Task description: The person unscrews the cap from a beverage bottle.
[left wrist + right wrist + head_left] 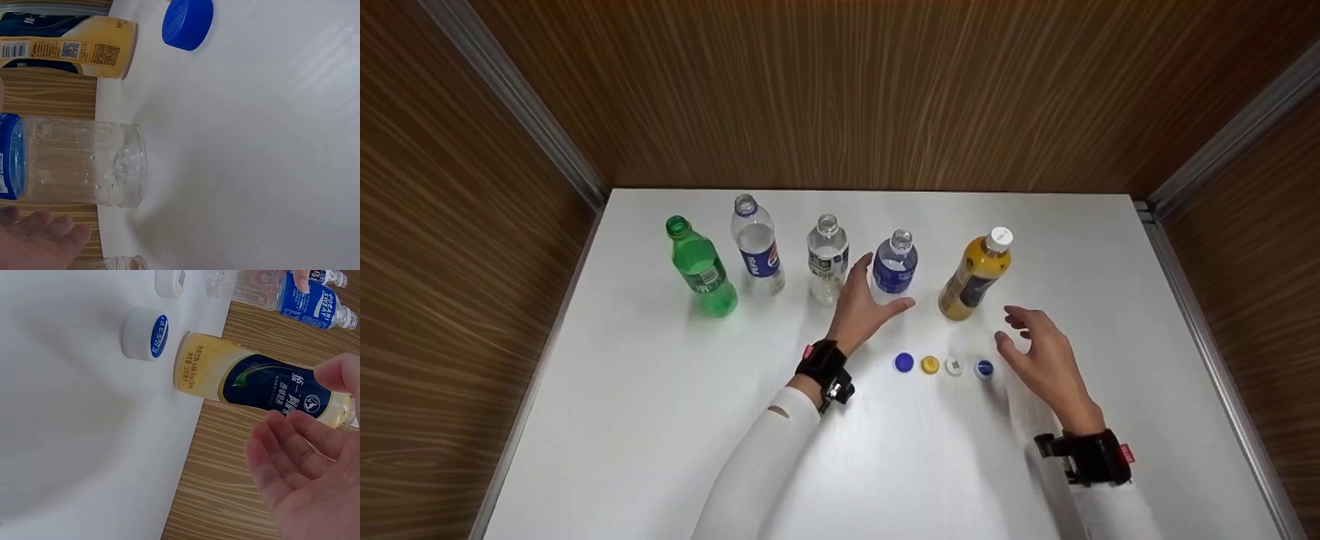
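The white tabletop (607,435) was bounded by wood-grain panels (847,90) at the rear and both sides. Clock positions refer to the head view.

The left hand (861,309) had its fingers extended and thumb spread wide, pinching nothing. The blue-label bottle (894,277), upright and uncapped, stood at 1 o'clock from this hand, just beside the gap between thumb and fingers; contact could not be confirmed from these angles. A clear bottle (826,262), uncapped, stood at 11 o'clock. Farther out stood the uncapped Pepsi bottle (760,259), at 10 o'clock, and the uncapped green bottle (701,270), between 9 and 10 o'clock.

The right hand (1044,367) had relaxed fingers spread from the thumb, gripping nothing. The milk-tea bottle (971,279), fitted with a white top (999,239), stood upright at 11 o'clock, apart from this hand. At 9 o'clock lay four caps in a row: blue cap (904,362), yellow cap (930,364), white cap (953,366) and, nearest the hand, blue-topped cap (983,368).
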The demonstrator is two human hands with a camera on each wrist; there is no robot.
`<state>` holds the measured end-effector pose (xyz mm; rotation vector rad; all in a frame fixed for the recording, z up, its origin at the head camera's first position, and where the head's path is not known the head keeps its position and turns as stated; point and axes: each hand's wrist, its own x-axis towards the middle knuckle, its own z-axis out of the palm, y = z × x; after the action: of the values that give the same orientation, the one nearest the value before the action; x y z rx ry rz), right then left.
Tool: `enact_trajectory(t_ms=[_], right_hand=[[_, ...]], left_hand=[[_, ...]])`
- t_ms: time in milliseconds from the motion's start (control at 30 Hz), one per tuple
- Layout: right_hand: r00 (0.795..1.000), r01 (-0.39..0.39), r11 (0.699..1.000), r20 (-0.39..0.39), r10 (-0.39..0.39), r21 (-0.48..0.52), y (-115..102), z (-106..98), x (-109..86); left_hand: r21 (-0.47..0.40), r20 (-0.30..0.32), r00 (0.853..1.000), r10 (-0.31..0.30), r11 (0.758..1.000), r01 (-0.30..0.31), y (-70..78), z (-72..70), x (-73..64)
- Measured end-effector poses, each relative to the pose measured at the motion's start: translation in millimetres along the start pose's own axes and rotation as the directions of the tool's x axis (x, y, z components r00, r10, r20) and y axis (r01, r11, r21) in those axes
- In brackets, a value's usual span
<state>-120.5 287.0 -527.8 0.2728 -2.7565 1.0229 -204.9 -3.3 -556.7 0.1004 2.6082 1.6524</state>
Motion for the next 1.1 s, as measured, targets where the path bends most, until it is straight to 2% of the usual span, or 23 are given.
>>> enact_trajectory(t_ms=[200, 367, 567, 700, 900, 1000, 1100], right_hand=[[1.000, -0.011, 1.000, 0.007, 0.011, 0.010, -1, 0, 1.9], [1.000, -0.028, 1.000, 0.014, 0.028, 0.012, -2, -1, 3.5], [0.998, -0.050, 0.999, -0.034, 0.050, 0.018, -5, 0, 5.8], [0.994, -0.051, 0.998, -0.096, 0.054, 0.035, -7, 1, 7.7], [0.987, -0.051, 0.996, -0.151, 0.062, 0.072, -10, 1, 14.7], [0.984, -0.059, 0.994, -0.161, 0.073, 0.089, -13, 1, 19.7], [0.982, -0.066, 0.992, -0.168, 0.084, 0.110, -17, 1, 25.6]], left_hand=[[0.033, 0.050, 0.998, 0.032, 0.999, -0.034, -5.8, -8.6, -20.3], [0.098, 0.092, 0.993, 0.079, 0.991, -0.088, -9.8, -22.3, -35.5], [0.187, 0.118, 0.986, 0.114, 0.973, -0.135, -13.8, -40.6, -49.9], [0.248, 0.110, 0.981, 0.157, 0.952, -0.181, -18.9, -50.8, -57.7], [0.354, 0.059, 0.967, 0.247, 0.901, -0.251, -31.8, -65.6, -66.2], [0.400, 0.046, 0.967, 0.251, 0.883, -0.248, -36.7, -73.4, -69.8], [0.430, 0.038, 0.972, 0.233, 0.874, -0.226, -41.0, -80.4, -73.1]])
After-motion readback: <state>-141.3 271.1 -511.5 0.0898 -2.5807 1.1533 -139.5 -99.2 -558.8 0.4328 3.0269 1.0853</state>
